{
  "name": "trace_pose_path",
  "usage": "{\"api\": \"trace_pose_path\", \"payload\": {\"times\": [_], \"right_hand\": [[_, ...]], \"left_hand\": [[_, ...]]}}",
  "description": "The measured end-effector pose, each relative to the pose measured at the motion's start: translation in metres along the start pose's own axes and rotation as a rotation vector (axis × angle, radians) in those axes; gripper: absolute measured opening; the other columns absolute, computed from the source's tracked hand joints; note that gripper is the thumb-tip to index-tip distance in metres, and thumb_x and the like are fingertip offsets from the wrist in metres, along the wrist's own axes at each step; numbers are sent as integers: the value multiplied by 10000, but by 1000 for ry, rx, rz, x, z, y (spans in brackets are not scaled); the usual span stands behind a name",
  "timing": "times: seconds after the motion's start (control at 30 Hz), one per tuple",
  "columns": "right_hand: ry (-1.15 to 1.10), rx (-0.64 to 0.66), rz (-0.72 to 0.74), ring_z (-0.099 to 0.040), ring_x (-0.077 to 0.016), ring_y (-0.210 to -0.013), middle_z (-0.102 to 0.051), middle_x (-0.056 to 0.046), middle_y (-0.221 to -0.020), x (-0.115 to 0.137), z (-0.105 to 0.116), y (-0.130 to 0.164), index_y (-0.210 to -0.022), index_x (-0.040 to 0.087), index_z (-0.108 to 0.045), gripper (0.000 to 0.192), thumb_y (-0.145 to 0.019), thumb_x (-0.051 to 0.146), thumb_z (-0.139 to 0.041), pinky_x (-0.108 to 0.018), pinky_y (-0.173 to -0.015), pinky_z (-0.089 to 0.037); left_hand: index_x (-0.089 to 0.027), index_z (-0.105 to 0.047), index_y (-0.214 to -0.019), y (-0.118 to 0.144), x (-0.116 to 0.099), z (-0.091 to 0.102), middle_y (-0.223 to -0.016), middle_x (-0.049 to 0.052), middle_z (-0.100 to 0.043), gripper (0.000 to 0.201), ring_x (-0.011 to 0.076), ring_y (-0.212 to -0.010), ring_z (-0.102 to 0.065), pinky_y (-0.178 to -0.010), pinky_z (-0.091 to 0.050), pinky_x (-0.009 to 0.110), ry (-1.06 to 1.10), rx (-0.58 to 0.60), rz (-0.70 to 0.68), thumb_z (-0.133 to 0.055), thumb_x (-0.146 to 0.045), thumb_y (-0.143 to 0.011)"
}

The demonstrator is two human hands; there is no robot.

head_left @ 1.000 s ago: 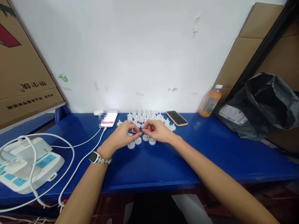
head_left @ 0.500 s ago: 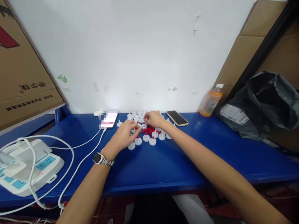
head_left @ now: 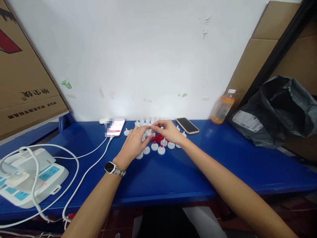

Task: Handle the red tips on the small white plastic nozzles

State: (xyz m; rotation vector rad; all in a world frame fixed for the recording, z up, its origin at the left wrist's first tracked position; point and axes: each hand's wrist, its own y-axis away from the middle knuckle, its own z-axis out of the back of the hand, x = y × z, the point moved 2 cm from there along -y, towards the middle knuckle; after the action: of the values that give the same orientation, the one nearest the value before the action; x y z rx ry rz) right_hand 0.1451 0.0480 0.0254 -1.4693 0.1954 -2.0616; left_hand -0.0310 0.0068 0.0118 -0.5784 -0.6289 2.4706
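My right hand [head_left: 166, 131] has drawn back to meet my left hand [head_left: 135, 143]; both pinch one white cap [head_left: 148, 132] above the red beads [head_left: 158, 138]. The near surface [head_left: 173, 172] lies open; a power strip [head_left: 27, 177] sits left, phone [head_left: 187, 125] and bottle [head_left: 224, 107] far right.

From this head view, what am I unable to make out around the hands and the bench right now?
- Left hand and right hand: their fingers cover the small white plastic pieces where they meet, so neither grip is readable.
- Pile of tiny red beads: too small to count, partly behind the right hand.
- White smartphone screen: blurred out.
- White power strip: cut off by the left edge.
- Black plastic bag: contents hidden by its own folds.
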Motion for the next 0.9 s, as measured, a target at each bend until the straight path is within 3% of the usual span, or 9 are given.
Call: {"api": "trace_pose_path", "payload": {"times": [0.07, 0.17, 0.27, 0.37, 0.57, 0.73, 0.83, 0.9], "right_hand": [[95, -39, -15, -622, -171, -771, -719, -44, -796, -6, 4, -3, -870, 164, -707, 287, -916, 396, -543, -307, -768, -448], [483, -61, -61, -592, -216, -877, -711, -59, -858, -22, 12, -10, -857, 186, -734, 219, -890, 314, -560, -363, -847, -397], [826, 69, -95, -521, -288, -1023, -671, -99, -961, -35, 13, -18, -879, 229, -771, 174, -839, 298, -615, -429, -909, -322], [942, 180, -100, -474, -320, -1071, -618, -140, -1052, -39, 10, -23, -952, 251, -781, 202, -829, 320, -637, -452, -923, -287], [967, 244, -105, -446, -320, -1078, -591, -134, -1043, -41, 5, -28, -897, 255, -782, 175, -827, 365, -666, -452, -934, -269], [919, 188, -101, -448, -312, -1100, -592, -125, -1062, -44, 7, -27, -866, 234, -766, 169, -829, 370, -673, -466, -963, -282], [750, 69, -48, -507, -274, -1064, -627, -106, -1054, -38, 12, -23, -846, 206, -735, 143, -830, 330, -666, -432, -949, -346], [485, 26, -32, -580, -218, -936, -668, -80, -969, -31, 15, -17, -861, 181, -699, 136, -834, 307, -654, -367, -863, -425]], "left_hand": [[-198, -555, -1267, 1, 4, -1, -1110, 92, -647, 346, 271, -1055, -548, -922, -447, 444, 5, 19, 6, -452, -383, -994], [-203, -561, -1262, 1, 9, -2, -1153, 87, -649, 338, 271, -1078, -538, -932, -444, 442, 16, 38, -6, -442, -374, -995], [-207, -570, -1252, 2, 11, -3, -1165, 84, -656, 341, 274, -1086, -534, -937, -440, 453, 21, 59, -7, -445, -387, -991], [-211, -577, -1248, 2, 11, -5, -1181, 87, -656, 348, 277, -1093, -534, -933, -441, 457, 28, 71, -3, -451, -403, -986], [-215, -582, -1251, 2, 11, -5, -1167, 88, -657, 354, 277, -1096, -533, -931, -446, 450, 42, 87, -8, -453, -408, -984], [-209, -581, -1250, 2, 12, -6, -1153, 88, -660, 358, 274, -1080, -536, -923, -448, 448, 37, 84, -10, -452, -413, -986], [-211, -582, -1241, 2, 14, -6, -1153, 88, -658, 349, 273, -1075, -541, -918, -449, 447, 28, 84, -13, -455, -410, -985], [-208, -585, -1235, 2, 14, -7, -1138, 91, -659, 353, 275, -1069, -545, -916, -448, 447, 22, 79, -14, -453, -420, -986]]}}
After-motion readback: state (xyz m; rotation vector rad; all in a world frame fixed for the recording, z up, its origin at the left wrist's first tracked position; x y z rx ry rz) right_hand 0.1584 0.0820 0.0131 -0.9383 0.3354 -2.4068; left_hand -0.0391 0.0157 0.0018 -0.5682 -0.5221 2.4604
